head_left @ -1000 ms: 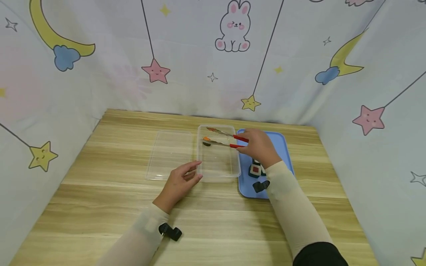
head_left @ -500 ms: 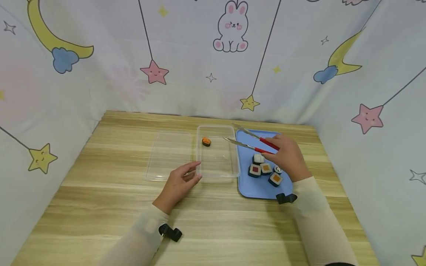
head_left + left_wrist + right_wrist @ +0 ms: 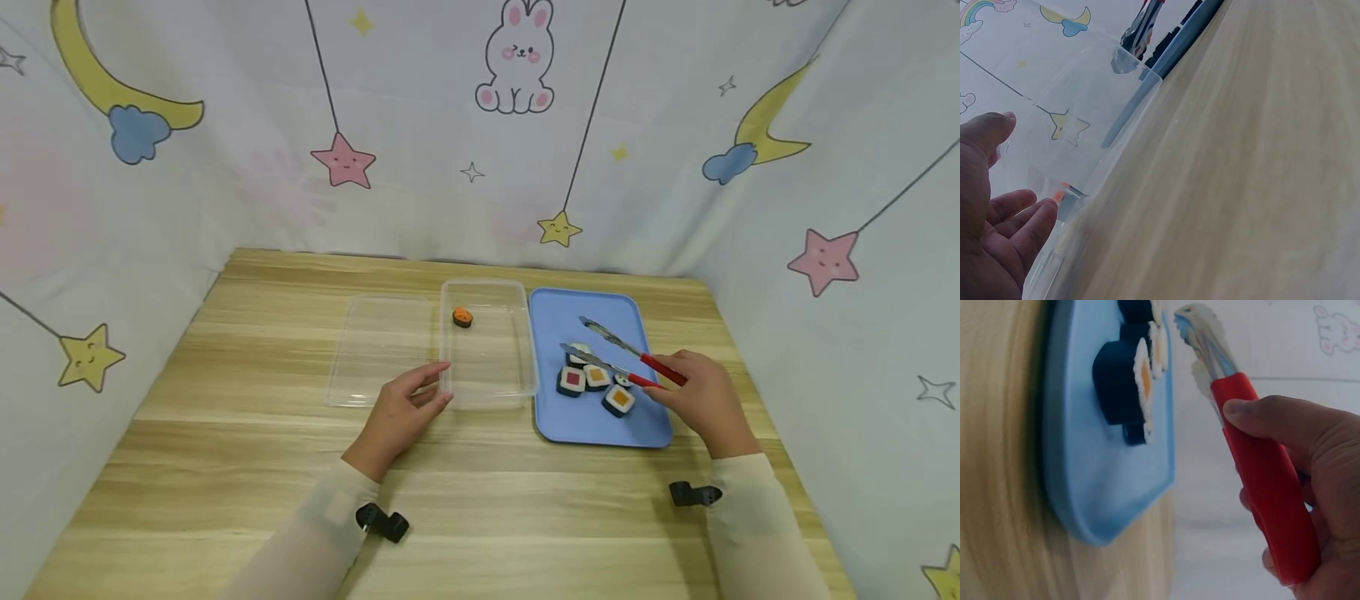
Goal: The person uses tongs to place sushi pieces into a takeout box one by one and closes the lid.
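Observation:
My right hand (image 3: 701, 400) grips metal tongs (image 3: 603, 364) by their red handles. The tongs' arms stand spread above the sushi, with nothing between their tips. Below them on the blue tray (image 3: 547, 422) lie several sushi pieces, among them a roll with a red centre (image 3: 572, 380) and one with an orange centre (image 3: 618, 400). In the right wrist view, dark-sided sushi (image 3: 1116, 384) shows beside the tongs. My left hand (image 3: 401, 417) has relaxed fingers at the left wall of a clear plastic box (image 3: 491, 387). Inside that box sits an orange-topped sushi piece (image 3: 462, 317).
A clear flat lid (image 3: 378, 350) lies left of the box on the wooden table (image 3: 465, 517). The blue tray stands close against the box's right side. A printed cloth (image 3: 420, 200) hangs behind and at both sides.
My right hand has drawn the tongs out of the box and moved right and nearer, over the tray. The orange-topped sushi stays in the box. My left hand keeps its place.

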Available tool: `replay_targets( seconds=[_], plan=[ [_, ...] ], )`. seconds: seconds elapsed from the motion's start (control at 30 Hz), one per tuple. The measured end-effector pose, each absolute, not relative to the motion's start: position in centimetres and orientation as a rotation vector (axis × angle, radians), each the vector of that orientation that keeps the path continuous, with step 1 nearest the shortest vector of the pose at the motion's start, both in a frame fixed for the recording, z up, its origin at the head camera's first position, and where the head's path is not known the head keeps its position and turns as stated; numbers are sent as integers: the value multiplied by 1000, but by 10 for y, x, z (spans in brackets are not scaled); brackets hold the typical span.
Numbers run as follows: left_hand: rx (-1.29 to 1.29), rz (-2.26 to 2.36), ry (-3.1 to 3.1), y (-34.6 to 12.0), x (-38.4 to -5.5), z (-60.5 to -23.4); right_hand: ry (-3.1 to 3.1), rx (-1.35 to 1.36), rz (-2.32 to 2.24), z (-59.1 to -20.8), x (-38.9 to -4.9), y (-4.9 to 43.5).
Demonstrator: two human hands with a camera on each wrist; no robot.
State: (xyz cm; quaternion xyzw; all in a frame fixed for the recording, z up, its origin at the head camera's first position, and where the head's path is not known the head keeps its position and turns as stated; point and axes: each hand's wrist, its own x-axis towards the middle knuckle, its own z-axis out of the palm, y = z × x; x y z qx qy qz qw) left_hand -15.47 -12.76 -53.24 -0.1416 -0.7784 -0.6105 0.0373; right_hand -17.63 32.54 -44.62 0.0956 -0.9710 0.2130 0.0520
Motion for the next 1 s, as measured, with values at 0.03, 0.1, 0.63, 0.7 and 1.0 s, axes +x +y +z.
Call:
replay_targets(
  seconds=[0.03, 0.1, 0.63, 0.7, 1.0],
  plan=[
    [-434, -1874, -2387, -128, -155, -533, -2961, 289, 644, -448, -175, 327],
    [-432, -1875, -2384, -128, -155, -534, -2970, 293, 636, -449, -174, 330],
    [-425, -1896, -2396, -128, -156, -531, -3089, 262, 585, -439, -178, 332],
    [-426, -1898, -2395, -128, -156, -531, -3090, 278, 569, -438, -179, 332],
    [-419, -1905, -2390, -128, -156, -533, -3086, 262, 566, -439, -178, 332]
  ],
)
